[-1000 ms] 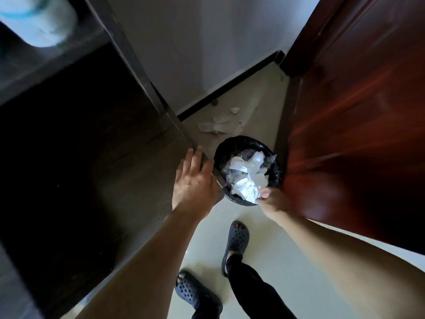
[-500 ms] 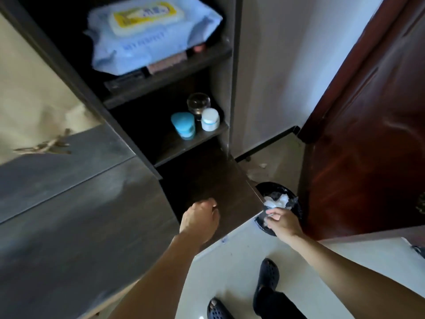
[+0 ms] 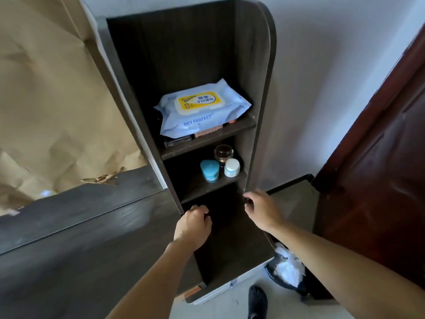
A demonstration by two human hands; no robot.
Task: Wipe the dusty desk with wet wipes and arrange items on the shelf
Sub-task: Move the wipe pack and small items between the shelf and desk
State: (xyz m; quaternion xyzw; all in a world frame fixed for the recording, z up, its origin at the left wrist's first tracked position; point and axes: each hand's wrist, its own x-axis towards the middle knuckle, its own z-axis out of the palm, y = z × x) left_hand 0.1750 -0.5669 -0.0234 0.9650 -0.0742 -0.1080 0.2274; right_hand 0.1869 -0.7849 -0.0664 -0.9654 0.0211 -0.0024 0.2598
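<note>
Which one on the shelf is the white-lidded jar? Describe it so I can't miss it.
Find the tall dark shelf unit, then its lower shelf holding three small containers. The white-lidded jar is rightmost, beside the teal tub and in front of the clear glass jar.

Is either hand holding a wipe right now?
No. The left hand is a loose empty fist and the right hand is empty by the shelf edge; the wipes pack lies untouched.

Head view, looking forward and down, close on shelf (image 3: pixel 207 139).
</note>
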